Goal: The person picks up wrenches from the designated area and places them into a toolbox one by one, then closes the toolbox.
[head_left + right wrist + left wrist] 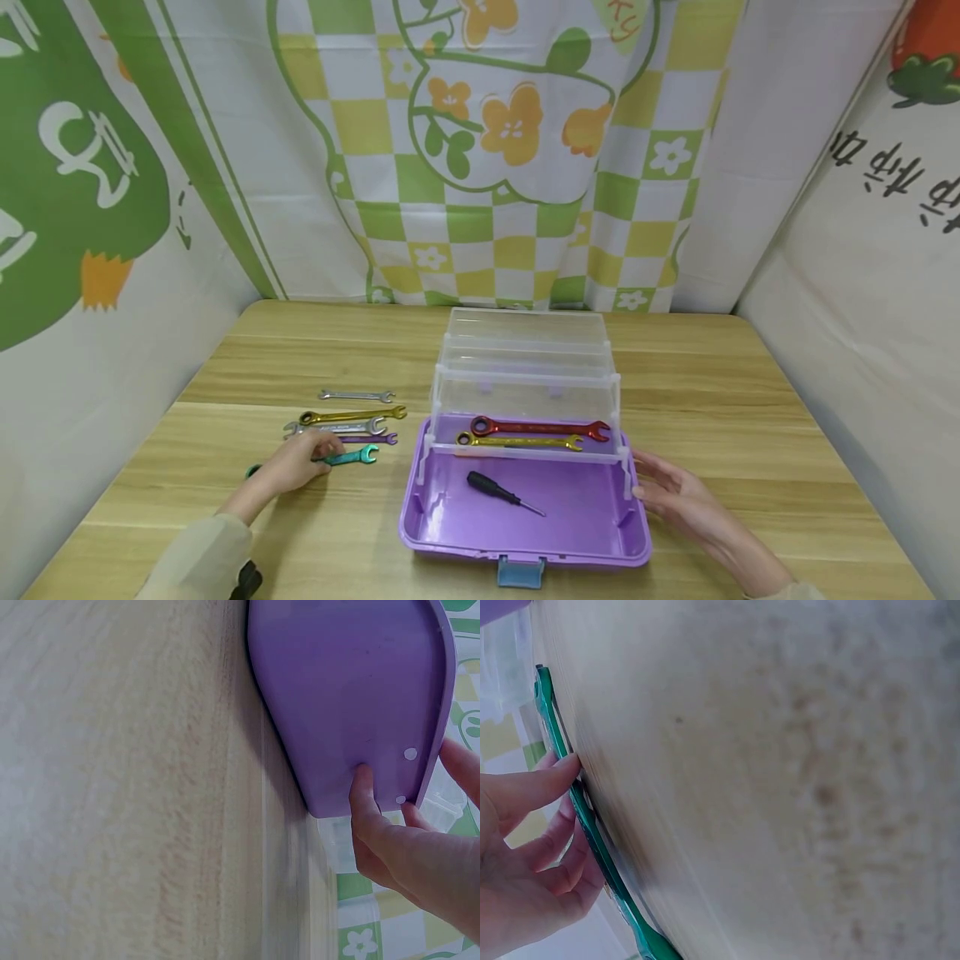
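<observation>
My left hand point(296, 462) pinches a green wrench point(352, 457) between thumb and fingers, low over the table at the left. In the left wrist view the green wrench point(596, 836) lies along the fingertips. Beyond that hand are a purple wrench point(378, 438), a large silver wrench point(363, 427), a gold wrench point(352, 415) and a small silver wrench point(356, 396). My right hand point(686, 500) touches the right side of an opened purple toolbox point(570, 537). The right wrist view shows its extended fingers against the box's outer wall point(345, 697).
A black-handled screwdriver point(495, 489) lies on the box floor. Red point(540, 428) and gold point(521, 442) ratchet wrenches rest in the lowest clear tray. The clear stepped trays point(528, 354) rise behind. A blue latch point(521, 573) hangs at the front. Patterned cloth point(495, 233) surrounds the wooden table point(697, 375).
</observation>
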`<action>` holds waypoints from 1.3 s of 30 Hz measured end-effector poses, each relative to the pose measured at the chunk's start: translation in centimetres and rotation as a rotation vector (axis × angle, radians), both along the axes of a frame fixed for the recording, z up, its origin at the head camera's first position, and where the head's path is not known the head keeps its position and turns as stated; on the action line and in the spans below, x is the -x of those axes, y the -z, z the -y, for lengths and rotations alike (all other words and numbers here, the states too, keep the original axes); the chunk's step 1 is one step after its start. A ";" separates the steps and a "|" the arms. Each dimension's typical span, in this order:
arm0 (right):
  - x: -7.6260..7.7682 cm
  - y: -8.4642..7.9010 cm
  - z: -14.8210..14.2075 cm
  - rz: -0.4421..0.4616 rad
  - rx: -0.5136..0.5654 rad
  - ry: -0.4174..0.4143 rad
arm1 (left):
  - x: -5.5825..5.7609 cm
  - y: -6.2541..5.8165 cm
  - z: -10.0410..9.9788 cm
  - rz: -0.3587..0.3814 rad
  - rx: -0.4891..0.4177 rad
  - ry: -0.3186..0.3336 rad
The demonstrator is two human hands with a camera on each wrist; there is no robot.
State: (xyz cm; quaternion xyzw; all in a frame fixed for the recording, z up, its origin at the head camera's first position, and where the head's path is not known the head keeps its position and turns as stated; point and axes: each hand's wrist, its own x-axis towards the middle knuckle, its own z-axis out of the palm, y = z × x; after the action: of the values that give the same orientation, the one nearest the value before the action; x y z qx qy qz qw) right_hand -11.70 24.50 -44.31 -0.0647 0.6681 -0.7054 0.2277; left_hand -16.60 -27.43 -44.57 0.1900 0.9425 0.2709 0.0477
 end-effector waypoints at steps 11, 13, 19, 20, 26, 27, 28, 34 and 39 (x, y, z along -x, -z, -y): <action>-0.1 0.0 -0.1 0.009 0.001 -0.008 | 0.3 0.2 0.6 -0.019 -0.064 0.042; -0.1 0.0 -0.1 0.007 0.005 -0.008 | 0.3 0.3 0.8 -0.027 -0.070 0.037; 0.0 0.0 -0.1 0.001 0.004 -0.006 | 0.2 0.5 1.2 -0.011 -0.093 0.028; 0.0 0.1 -0.1 0.003 0.000 -0.004 | 0.2 0.5 1.3 -0.009 -0.097 0.029; 0.0 0.0 -0.1 0.004 -0.004 0.001 | 0.2 0.4 1.5 -0.024 -0.116 0.050; 0.0 0.0 -0.1 0.001 0.000 -0.001 | 0.1 0.3 1.5 -0.026 -0.121 0.051; 0.0 0.0 -0.1 -0.002 0.003 -0.003 | 0.1 0.3 1.5 -0.028 -0.122 0.051; 0.0 0.0 0.0 -0.007 0.013 -0.007 | 0.0 0.3 1.7 -0.027 -0.159 0.031; 0.0 0.0 -0.1 -0.007 0.005 -0.014 | -0.3 -0.1 1.7 -0.025 -0.176 -0.011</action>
State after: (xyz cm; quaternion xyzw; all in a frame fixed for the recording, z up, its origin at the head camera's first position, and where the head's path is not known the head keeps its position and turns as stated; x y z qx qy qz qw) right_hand -11.74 24.55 -44.32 -0.0723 0.6667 -0.7051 0.2304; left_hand -16.27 -29.18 -44.50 0.1915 0.9166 0.3505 0.0174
